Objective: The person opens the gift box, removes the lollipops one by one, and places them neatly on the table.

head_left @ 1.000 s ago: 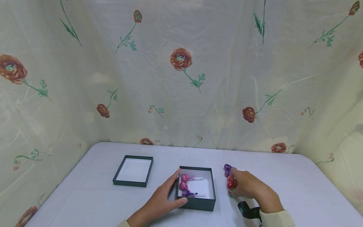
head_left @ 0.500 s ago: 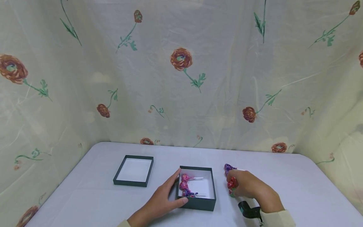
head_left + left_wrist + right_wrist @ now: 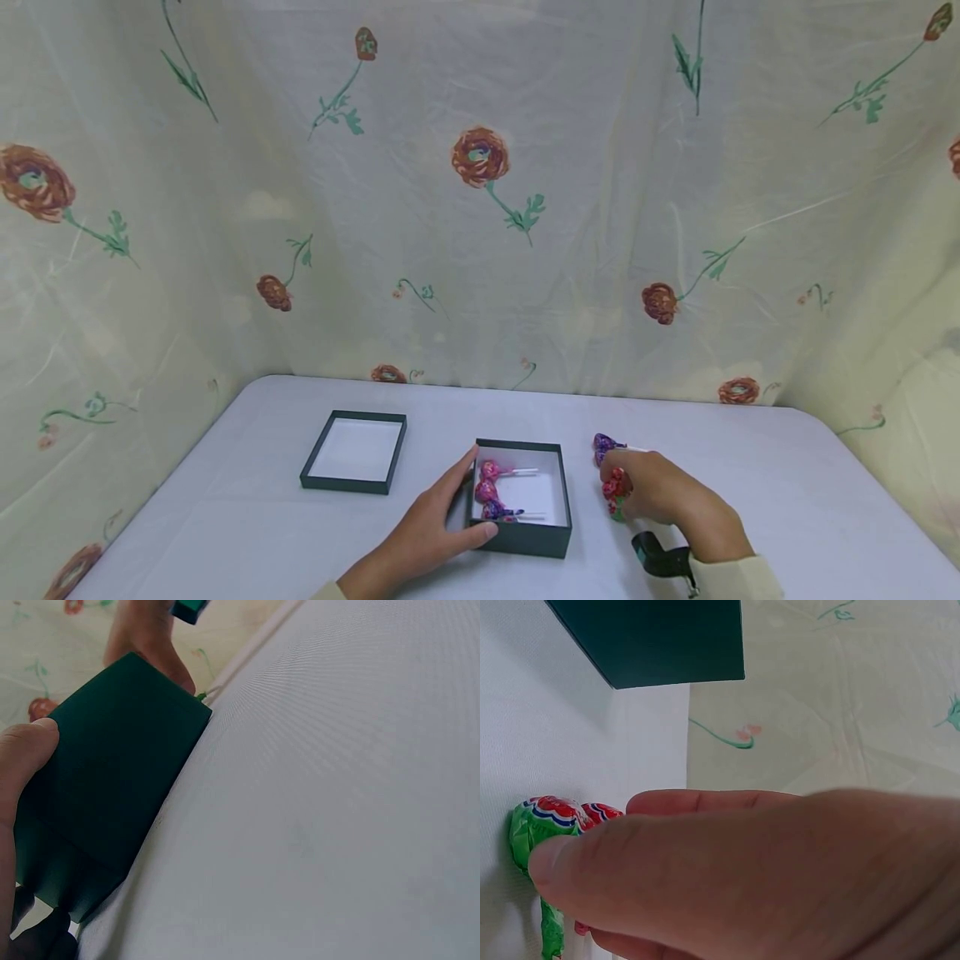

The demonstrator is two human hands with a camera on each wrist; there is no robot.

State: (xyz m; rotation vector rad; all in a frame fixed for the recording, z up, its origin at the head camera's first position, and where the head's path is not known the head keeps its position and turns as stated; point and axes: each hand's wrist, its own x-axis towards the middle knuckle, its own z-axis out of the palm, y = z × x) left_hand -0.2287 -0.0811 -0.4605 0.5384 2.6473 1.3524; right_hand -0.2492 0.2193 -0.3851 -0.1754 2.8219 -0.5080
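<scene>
My left hand (image 3: 431, 529) holds the dark green box (image 3: 525, 542) at its left side, thumb on the front wall (image 3: 112, 765) and fingers at the far left corner. Inside lie pink lollipops (image 3: 486, 490) and a blue-purple lollipop (image 3: 491, 509), sticks pointing right. To the right of the box, my right hand (image 3: 667, 493) pinches a red-wrapped lollipop (image 3: 617, 482). A green-and-red lollipop (image 3: 544, 825) lies under the thumb in the right wrist view. Just beyond the fingers are purple lollipops (image 3: 602, 446). The palm side of the right hand hides some sticks.
The box lid (image 3: 384, 475) lies white inside up, left of and behind the box. A white cloth (image 3: 247, 533) covers the table. Flower-printed curtains (image 3: 585, 250) enclose the back and both sides. A black wrist camera mount (image 3: 660, 557) sits at the right wrist.
The right fingers have shifted slightly around the red lollipop, showing more of it and of the purple ones behind. The left hand and the box stay still.
</scene>
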